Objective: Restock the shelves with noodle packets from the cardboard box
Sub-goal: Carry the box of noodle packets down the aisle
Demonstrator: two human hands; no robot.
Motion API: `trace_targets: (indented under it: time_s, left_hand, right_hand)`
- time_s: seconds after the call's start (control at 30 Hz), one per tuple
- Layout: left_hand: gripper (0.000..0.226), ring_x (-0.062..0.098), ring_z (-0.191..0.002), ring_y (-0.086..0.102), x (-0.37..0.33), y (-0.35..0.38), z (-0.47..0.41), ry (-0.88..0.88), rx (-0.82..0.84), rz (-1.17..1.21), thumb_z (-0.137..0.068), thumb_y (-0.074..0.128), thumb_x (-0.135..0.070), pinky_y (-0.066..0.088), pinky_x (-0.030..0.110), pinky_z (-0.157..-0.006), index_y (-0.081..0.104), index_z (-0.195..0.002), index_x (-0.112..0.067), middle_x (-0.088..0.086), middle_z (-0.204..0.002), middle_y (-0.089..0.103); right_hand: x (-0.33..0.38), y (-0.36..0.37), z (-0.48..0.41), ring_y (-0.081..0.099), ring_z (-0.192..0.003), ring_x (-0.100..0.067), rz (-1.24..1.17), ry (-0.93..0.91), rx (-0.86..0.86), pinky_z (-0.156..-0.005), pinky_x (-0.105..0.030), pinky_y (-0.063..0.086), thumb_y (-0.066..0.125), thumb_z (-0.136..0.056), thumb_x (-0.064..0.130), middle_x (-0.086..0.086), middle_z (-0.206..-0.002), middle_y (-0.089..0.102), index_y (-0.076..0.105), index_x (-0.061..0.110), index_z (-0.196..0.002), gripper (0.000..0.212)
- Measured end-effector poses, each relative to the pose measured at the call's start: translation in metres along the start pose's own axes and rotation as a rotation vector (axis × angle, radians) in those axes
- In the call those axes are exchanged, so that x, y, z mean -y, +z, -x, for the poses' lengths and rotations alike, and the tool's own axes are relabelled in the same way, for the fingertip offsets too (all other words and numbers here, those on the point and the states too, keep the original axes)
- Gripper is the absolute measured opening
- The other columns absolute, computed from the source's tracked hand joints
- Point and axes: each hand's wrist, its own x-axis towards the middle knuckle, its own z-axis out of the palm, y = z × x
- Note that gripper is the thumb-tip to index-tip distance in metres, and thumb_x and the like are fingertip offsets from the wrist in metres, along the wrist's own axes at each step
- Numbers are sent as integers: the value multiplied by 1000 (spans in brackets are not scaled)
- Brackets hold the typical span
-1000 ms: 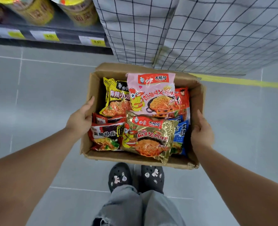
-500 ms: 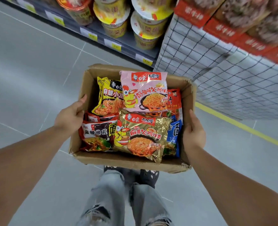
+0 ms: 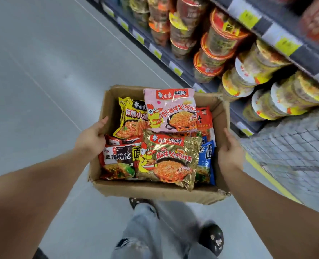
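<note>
The left hand (image 3: pixel 91 139) and right hand (image 3: pixel 229 153) grip opposite walls of the cardboard box (image 3: pixel 155 191), holding it level so the noodle packets (image 3: pixel 170 159) cannot spill near the shelves (image 3: pixel 308 58).

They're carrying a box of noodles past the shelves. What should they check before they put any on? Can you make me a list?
1. Cardboard box held on both sides: ok. The left hand grips its left wall, the right hand its right wall.
2. Packets safely inside: ok. The gold packet lies on top; the pink packet pokes above the far rim but rests inside.
3. A hand free to pick up a packet: not ok. Both hold the box.
4. Right spot for packets found: cannot tell. The shelves on the right show only cup noodles.
5. Somewhere to rest the box: cannot tell.
</note>
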Motion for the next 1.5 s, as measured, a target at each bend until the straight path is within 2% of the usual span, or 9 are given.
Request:
trace_targets:
  time_s: [0.2, 0.37, 0.43, 0.57, 0.7, 0.9, 1.03, 1.2, 1.5]
  left_hand:
    - [69, 31, -111, 59, 51, -105, -56, -65, -94, 7, -90, 36, -1, 51, 34, -88, 30, -143, -45, 6, -144, 47]
    - [73, 31, -118, 55, 95, -157, -114, -159, -128, 104, -89, 36, 0, 51, 41, -91, 27, -143, -47, 2, -148, 42]
    - [73, 30, -114, 57, 107, -175, -141, -208, -143, 159, -89, 36, 2, 53, 39, -87, 28, -143, -45, 3, -147, 43]
    - [71, 33, -101, 62, 121, -210, -197, -354, -157, 214, -91, 34, 2, 48, 29, -57, 27, -145, -44, 7, -145, 45]
    - [72, 34, -104, 61, 135, -257, -248, -405, -225, 229, -89, 36, 2, 54, 38, -81, 29, -144, -44, 10, -142, 48]
    - [78, 35, -102, 63, 172, -339, -333, -473, -255, 288, -81, 39, 0, 54, 43, -86, 30, -140, -50, 10, -141, 50]
    - [76, 37, -101, 62, 192, -414, -400, -484, -247, 278, -83, 40, 0, 54, 38, -82, 32, -142, -47, 13, -133, 56]
    - [75, 32, -122, 52, 208, -509, -475, -454, -294, 226, -83, 42, 1, 43, 33, -95, 31, -144, -41, 8, -142, 49]
    - [78, 32, -106, 60, 235, -623, -637, -503, -333, 288, -82, 38, 1, 54, 39, -84, 29, -142, -48, 9, -139, 51]
  right_hand:
    - [128, 64, -3, 60, -93, -31, 9, -115, 85, -78, -35, 47, 36, -95, 11, -8, -123, 63, 43, 43, -136, 53]
    - [229, 127, -28, 57, -108, -29, 84, -202, 165, -82, -30, 43, 36, -96, 11, -1, -134, 56, 43, 43, -137, 52]
    - [267, 156, -43, 56, -111, -28, 109, -238, 190, -85, -28, 41, 37, -96, 11, 0, -134, 56, 43, 42, -137, 52]
    - [344, 216, -74, 58, -105, -29, 149, -293, 235, -81, -26, 40, 38, -96, 11, -3, -130, 60, 45, 41, -136, 51]
    - [426, 271, -96, 58, -100, -32, 205, -324, 275, -77, -29, 40, 37, -96, 12, -4, -130, 59, 44, 44, -135, 51]
    - [557, 344, -116, 58, -104, -32, 284, -423, 315, -76, -30, 41, 38, -95, 11, -5, -128, 60, 44, 42, -136, 52]
    - [648, 394, -119, 59, -88, -31, 339, -462, 329, -66, -30, 41, 38, -94, 10, -10, -119, 64, 42, 42, -137, 53]
    - [756, 457, -124, 59, -96, -34, 322, -471, 318, -76, -35, 46, 38, -92, 11, -10, -123, 62, 42, 43, -136, 55]
    - [929, 580, -178, 60, -93, -31, 306, -485, 351, -70, -31, 44, 39, -95, 13, -6, -126, 62, 42, 45, -135, 52]
